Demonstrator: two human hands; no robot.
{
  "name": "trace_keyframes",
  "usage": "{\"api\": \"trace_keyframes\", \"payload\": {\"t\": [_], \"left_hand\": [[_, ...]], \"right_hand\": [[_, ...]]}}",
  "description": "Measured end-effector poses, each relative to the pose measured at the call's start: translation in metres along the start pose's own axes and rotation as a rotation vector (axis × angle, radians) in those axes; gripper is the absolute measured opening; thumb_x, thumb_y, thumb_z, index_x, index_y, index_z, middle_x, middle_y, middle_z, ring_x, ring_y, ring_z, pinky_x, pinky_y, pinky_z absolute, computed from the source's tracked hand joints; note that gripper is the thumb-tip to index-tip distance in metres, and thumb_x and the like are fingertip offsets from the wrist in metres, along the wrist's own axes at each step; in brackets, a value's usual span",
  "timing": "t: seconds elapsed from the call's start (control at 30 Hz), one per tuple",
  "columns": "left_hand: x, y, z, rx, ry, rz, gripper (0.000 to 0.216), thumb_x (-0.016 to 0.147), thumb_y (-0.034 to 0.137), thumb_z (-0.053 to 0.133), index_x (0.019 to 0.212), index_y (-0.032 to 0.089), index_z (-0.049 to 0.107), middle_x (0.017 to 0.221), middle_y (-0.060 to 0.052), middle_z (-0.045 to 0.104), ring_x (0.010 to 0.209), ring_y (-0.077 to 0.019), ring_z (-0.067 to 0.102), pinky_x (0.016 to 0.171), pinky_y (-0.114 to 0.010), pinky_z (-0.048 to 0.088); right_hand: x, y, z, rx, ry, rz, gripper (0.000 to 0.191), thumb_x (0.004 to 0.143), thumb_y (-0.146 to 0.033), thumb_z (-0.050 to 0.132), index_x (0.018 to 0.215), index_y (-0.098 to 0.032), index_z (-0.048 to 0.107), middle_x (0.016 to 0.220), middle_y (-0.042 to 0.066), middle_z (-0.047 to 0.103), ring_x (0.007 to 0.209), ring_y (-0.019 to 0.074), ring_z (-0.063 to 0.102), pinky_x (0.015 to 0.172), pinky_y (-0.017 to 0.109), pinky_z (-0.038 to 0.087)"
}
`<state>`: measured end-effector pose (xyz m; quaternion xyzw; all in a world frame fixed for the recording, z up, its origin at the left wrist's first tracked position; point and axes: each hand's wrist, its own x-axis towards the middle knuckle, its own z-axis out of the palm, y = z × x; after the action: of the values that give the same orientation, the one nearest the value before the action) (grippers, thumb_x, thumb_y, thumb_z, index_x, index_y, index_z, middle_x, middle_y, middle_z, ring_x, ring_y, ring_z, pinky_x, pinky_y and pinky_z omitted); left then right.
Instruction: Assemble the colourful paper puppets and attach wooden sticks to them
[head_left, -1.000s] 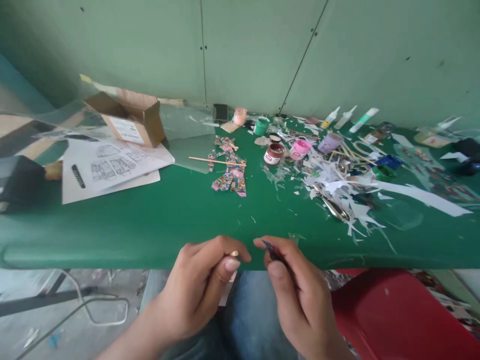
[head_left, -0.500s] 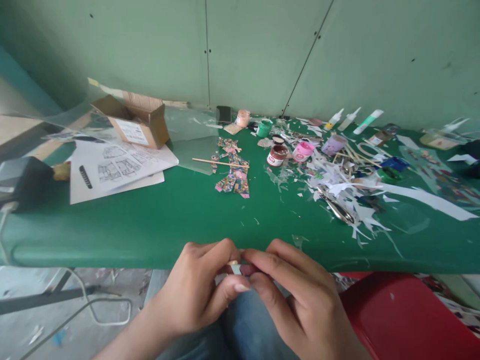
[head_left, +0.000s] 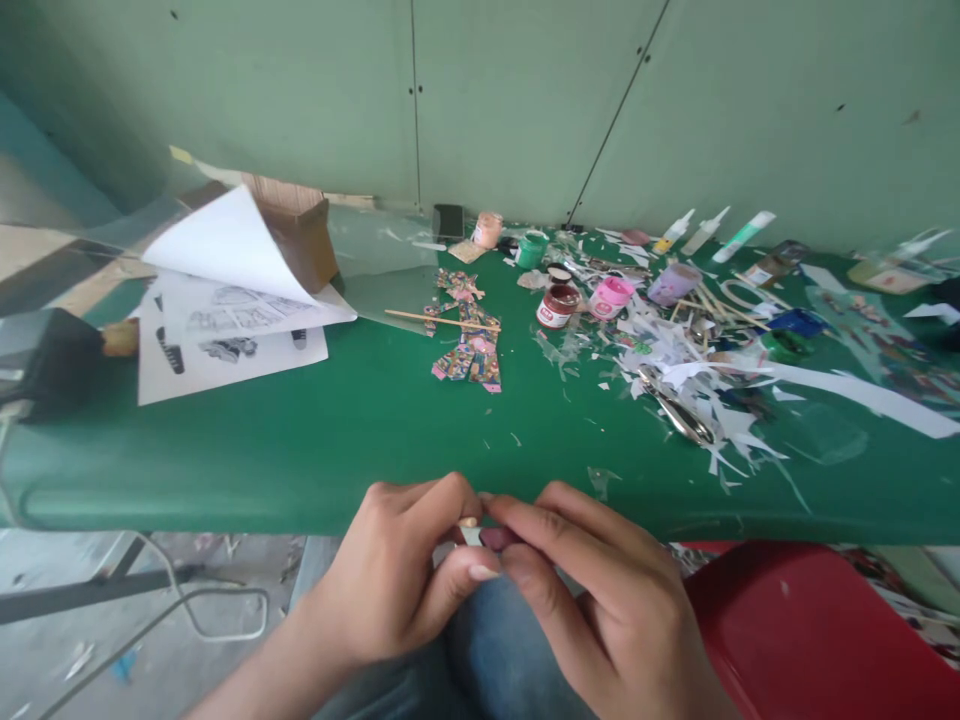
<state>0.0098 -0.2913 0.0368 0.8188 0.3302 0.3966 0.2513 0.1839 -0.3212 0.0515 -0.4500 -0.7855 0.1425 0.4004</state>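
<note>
Close to the table's front edge, above my lap, my left hand [head_left: 409, 565] and my right hand [head_left: 600, 590] meet fingertip to fingertip. Between them they pinch a small piece with a pale part and a dark maroon part [head_left: 496, 539]; its kind I cannot make out, as fingers cover most of it. Both thumbs press from the near side, with the fingers curled over the top. Beyond the hands lie flat patterned cut-out pieces [head_left: 480, 345] in the shape of a figure, with a thin wooden stick [head_left: 427, 319] across them.
Paint jars [head_left: 557, 306], paper scraps [head_left: 720, 400] and metal clippers [head_left: 679, 408] crowd the green table's right side. Glue bottles [head_left: 675, 232] lie behind. On the left are printed sheets [head_left: 225, 365], a cardboard box [head_left: 311, 240] and a black device [head_left: 49, 360]. A red stool [head_left: 810, 630] stands below right.
The top printed sheet has lifted and curled up in front of the cardboard box, baring more of the sheet beneath. My hands keep nearly the same hold on the small piece.
</note>
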Motion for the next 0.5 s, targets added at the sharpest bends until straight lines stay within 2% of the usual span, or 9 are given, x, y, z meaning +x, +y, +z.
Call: {"api": "trace_keyframes", "payload": {"t": [0.3, 0.5], "left_hand": [[-0.0001, -0.0023, -0.0009, 0.049, -0.018, 0.093, 0.034, 0.102, 0.043, 0.027, 0.08, 0.021, 0.041, 0.056, 0.005, 0.049, 0.043, -0.0071, 0.042, 0.044, -0.02, 0.03], [-0.001, -0.0054, -0.0014, 0.082, -0.051, 0.074, 0.038, 0.102, 0.043, 0.024, 0.076, 0.021, 0.041, 0.054, 0.005, 0.049, 0.042, -0.0076, 0.043, 0.044, -0.021, 0.031]], "right_hand": [[0.0029, 0.003, 0.0044, 0.107, -0.049, 0.056, 0.026, 0.096, -0.025, 0.049, 0.1, -0.018, 0.073, 0.07, 0.003, 0.065, 0.062, 0.0119, 0.06, 0.058, 0.021, 0.048], [0.0014, 0.0022, 0.0052, 0.052, -0.014, 0.042, 0.027, 0.096, -0.025, 0.049, 0.098, -0.017, 0.074, 0.067, 0.003, 0.064, 0.059, 0.0123, 0.059, 0.057, 0.022, 0.048]]}}
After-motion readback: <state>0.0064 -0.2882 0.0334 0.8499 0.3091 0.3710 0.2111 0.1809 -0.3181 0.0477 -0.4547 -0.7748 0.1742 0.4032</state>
